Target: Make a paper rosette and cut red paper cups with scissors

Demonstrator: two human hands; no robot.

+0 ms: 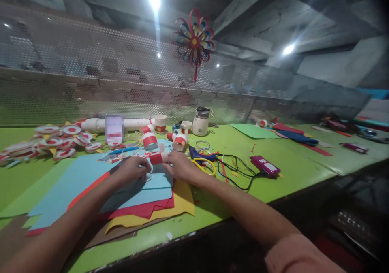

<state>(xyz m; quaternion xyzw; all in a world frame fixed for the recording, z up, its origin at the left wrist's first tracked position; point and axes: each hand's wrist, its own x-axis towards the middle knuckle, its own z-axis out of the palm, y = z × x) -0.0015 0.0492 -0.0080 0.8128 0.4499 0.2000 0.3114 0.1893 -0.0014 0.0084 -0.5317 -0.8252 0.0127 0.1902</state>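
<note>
My right hand (179,167) grips a small white paper cup with a red band (157,158), which lies on its side above the light blue paper sheets (121,184). Just left of the cup, my left hand (135,168) has its fingers curled and pressed together; whatever they hold, if anything, is too small to make out. Paper scraps lie around both hands. Behind them stand more red-banded cups (150,141). A blue glue gun (203,154) rests to the right of my right hand, beside yellow-handled scissors (209,167).
Red-and-white paper rings (51,143) are heaped at the left, by a long white roll (133,124). A white flask (201,122) stands at the back. A purple box (265,167) with black cable lies at right. A paper flower (195,42) hangs before the mesh.
</note>
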